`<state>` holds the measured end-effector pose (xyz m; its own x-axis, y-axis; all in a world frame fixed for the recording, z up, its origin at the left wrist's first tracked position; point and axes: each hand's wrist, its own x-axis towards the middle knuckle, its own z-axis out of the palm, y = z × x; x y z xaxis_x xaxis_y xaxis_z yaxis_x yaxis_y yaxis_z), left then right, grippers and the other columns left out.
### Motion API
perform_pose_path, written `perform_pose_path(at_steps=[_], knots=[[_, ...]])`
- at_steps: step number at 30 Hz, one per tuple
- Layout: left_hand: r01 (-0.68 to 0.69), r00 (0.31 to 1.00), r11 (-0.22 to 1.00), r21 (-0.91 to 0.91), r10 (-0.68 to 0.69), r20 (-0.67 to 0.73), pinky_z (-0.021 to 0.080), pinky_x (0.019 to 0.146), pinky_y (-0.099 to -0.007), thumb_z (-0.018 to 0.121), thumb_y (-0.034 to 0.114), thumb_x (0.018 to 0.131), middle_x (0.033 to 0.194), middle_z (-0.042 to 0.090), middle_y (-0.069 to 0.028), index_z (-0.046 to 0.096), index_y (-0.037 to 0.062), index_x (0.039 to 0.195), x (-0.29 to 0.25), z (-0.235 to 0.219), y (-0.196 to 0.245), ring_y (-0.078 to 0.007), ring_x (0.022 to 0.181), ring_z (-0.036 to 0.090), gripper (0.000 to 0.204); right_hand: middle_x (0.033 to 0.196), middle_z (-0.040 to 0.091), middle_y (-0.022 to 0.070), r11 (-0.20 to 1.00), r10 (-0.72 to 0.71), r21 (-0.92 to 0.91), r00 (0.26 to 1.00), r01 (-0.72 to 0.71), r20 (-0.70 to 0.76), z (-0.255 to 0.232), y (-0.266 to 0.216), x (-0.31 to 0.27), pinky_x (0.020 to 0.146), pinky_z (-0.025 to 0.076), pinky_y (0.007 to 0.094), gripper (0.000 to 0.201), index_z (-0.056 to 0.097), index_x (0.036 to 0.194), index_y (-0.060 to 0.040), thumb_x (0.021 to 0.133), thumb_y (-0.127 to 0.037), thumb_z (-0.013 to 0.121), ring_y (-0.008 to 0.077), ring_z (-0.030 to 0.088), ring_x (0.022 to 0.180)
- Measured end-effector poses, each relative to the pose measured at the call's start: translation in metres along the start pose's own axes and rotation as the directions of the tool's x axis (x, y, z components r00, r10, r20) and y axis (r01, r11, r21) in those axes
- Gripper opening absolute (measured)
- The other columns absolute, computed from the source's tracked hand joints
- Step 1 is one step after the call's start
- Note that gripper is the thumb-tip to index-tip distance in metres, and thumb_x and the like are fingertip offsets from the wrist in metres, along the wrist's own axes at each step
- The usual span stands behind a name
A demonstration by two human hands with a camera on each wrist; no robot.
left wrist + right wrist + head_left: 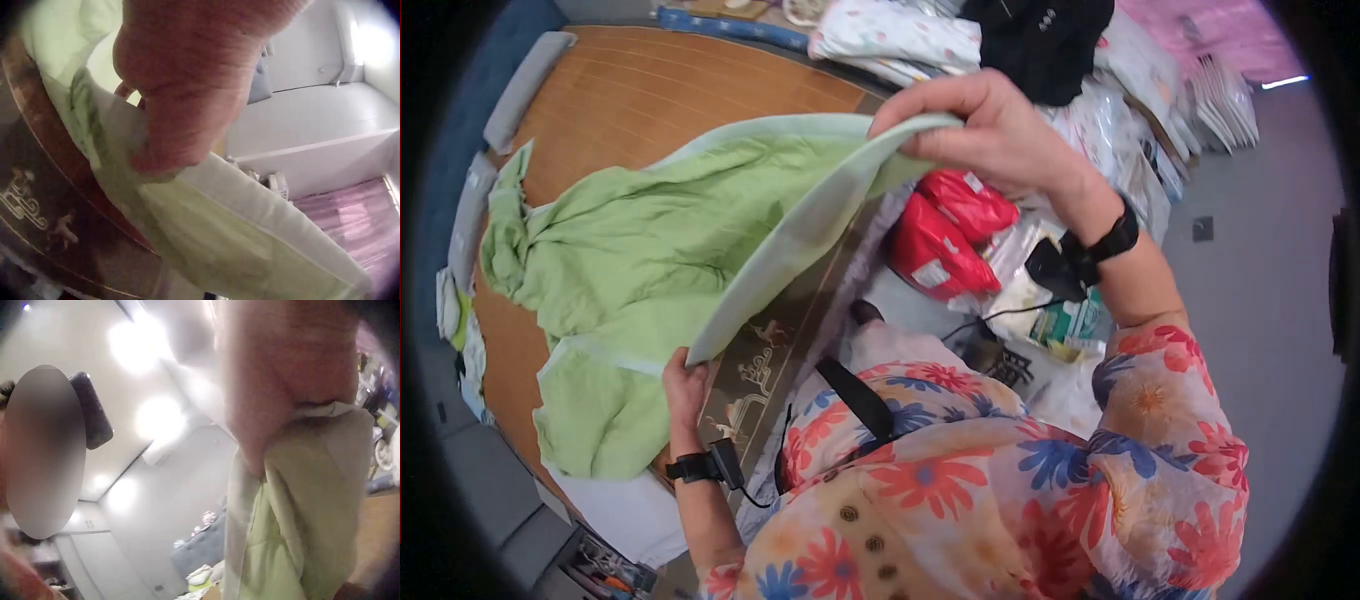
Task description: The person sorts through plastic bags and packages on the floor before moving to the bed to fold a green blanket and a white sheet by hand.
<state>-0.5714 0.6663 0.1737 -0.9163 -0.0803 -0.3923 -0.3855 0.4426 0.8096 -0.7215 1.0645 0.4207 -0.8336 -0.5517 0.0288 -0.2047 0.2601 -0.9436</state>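
Note:
A light green cloth (640, 230) with a white border lies rumpled over the bed, its near edge lifted and stretched between both hands. My right hand (1000, 125) is raised and pinches one end of that border between thumb and fingers. Lower down, by the bed's near side, my left hand (685, 390) grips the other end. In the left wrist view, the thumb of the left hand (181, 94) presses on the white border (250, 206). The right wrist view has the cloth (319, 494) hanging in folds below the right hand (281, 369).
A tan mat (700, 75) covers the bed, with a dark patterned border (750, 390) along the near side. Red packages (940, 250) and plastic bags sit beside the bed. Folded white bedding (895, 35) and a black garment (1040, 45) lie at the far end.

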Motion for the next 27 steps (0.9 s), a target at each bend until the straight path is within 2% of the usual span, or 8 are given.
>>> perform_pose_path(at_steps=[3,6,12,18,21,23,25,27], knots=[[0.074,0.996,0.982,0.171,-0.081,0.033,0.045,0.065,-0.0275,0.052,-0.002,0.067,0.072,0.058,-0.0037,0.056,-0.0023,0.089,0.011,-0.028,-0.055,-0.0145,0.068,0.054,0.022,0.083,0.061,-0.0007,0.992,0.116,-0.039,0.992,-0.118,-0.045,-0.018,0.014,-0.009,0.069,0.043,0.0179,0.015,0.063,0.092,-0.0021,0.077,-0.004,0.059,0.0034,0.053,0.077],[-0.108,0.992,0.951,0.288,0.122,-0.032,0.044,0.066,-0.027,0.051,-0.003,0.069,0.076,0.057,-0.0016,0.057,-0.0011,0.086,0.032,-0.046,-0.083,-0.0147,0.07,0.052,0.018,0.083,0.06,-0.0012,0.971,0.217,-0.086,0.975,-0.221,-0.049,-0.032,0.019,-0.024,0.069,0.043,0.0183,0.017,0.062,0.09,-0.0026,0.074,-0.007,0.064,0.0037,0.053,0.078],[-0.103,0.967,0.917,-0.386,0.002,-0.254,0.042,0.063,-0.0221,0.049,-0.003,0.074,0.076,0.057,0.0008,0.059,0.0032,0.084,0.053,-0.108,-0.016,-0.008,0.07,0.051,0.016,0.071,0.059,0.0049,0.76,0.375,-0.602,0.922,-0.245,0.098,-0.044,0.034,-0.041,0.065,0.045,0.0268,0.027,0.06,0.09,-0.0013,0.068,-0.014,0.07,0.0125,0.056,0.07],[-0.022,0.954,0.917,0.399,-0.1,0.282,0.044,0.055,-0.0266,0.066,0.004,0.064,0.068,0.06,0.0004,0.061,0.001,0.072,-0.058,-0.126,0.12,-0.0124,0.06,0.055,0.01,0.074,0.061,0.0132,0.538,0.131,-0.757,0.925,-0.369,-0.358,-0.119,0.08,-0.057,0.065,0.046,0.0323,0.013,0.061,0.08,-0.0029,0.068,-0.009,0.062,0.0215,0.06,0.069],[-0.104,0.988,0.743,0.661,0.003,0.152,0.046,0.058,-0.0325,0.066,0.004,0.057,0.068,0.061,-0.0072,0.063,0.0024,0.069,-0.1,-0.109,0.085,-0.024,0.062,0.058,0.012,0.076,0.062,0.0119,0.554,-0.002,-0.716,0.859,-0.425,-0.511,-0.166,0.093,-0.069,0.068,0.045,0.0305,0.018,0.06,0.087,-0.0039,0.07,-0.003,0.054,0.0218,0.06,0.071],[0.156,0.984,0.747,0.647,-0.058,-0.17,0.046,0.059,-0.0343,0.064,0.003,0.056,0.07,0.061,-0.0103,0.063,0.0035,0.071,-0.124,-0.119,0.025,-0.0282,0.063,0.057,0.014,0.081,0.062,0.013,0.586,-0.018,-0.676,0.827,-0.447,-0.562,-0.187,0.089,-0.063,0.07,0.045,0.0306,0.021,0.06,0.089,-0.0049,0.071,-0.001,0.049,0.0241,0.06,0.076],[0.385,0.884,0.738,0.554,-0.123,-0.45,0.046,0.061,-0.0361,0.062,0.002,0.055,0.071,0.06,-0.0135,0.064,0.0046,0.072,-0.156,-0.128,-0.021,-0.0325,0.064,0.056,0.017,0.079,0.062,0.0133,0.504,-0.156,-0.763,0.825,-0.406,-0.543,-0.228,0.114,-0.06,0.069,0.044,0.0297,0.018,0.06,0.089,-0.0047,0.074,-0.003,0.05,0.0235,0.06,0.076],[0.271,0.822,0.809,0.521,0.087,-0.563,0.046,0.061,-0.0343,0.061,0.001,0.057,0.068,0.059,-0.0127,0.063,0.0029,0.07,-0.182,-0.125,-0.046,-0.0274,0.064,0.057,0.013,0.081,0.062,0.0139,0.471,-0.204,-0.797,0.832,-0.379,-0.517,-0.229,0.098,-0.04,0.069,0.044,0.0304,0.019,0.06,0.092,-0.006,0.077,-0.007,0.049,0.0246,0.061,0.079]])
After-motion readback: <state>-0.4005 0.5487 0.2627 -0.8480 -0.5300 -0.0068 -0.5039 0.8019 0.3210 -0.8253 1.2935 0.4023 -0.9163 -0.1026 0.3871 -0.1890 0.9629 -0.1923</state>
